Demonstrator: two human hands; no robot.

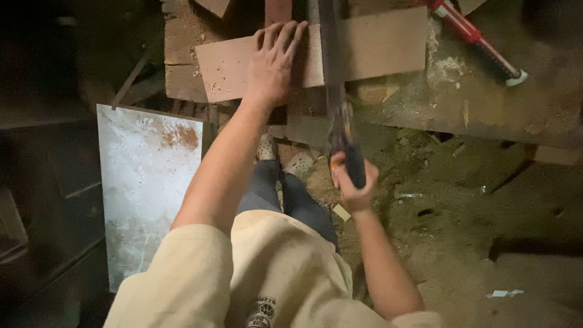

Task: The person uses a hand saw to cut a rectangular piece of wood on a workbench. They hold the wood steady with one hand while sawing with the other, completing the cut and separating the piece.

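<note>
My left hand [274,61] lies flat, fingers spread, on a reddish-brown wooden board [376,45] that rests across a rough workbench [486,109]. My right hand [352,181] is closed around the dark handle of a hand saw [334,79]. The saw's blade runs up and away from me across the board, just right of my left fingers, and looks blurred.
A red-handled tool [477,39] lies on the bench at the upper right. A pale, stained panel [146,182] leans at the left. Sawdust and wood scraps cover the dirt floor [473,200]. My legs and patterned shoes [267,149] stand below the bench.
</note>
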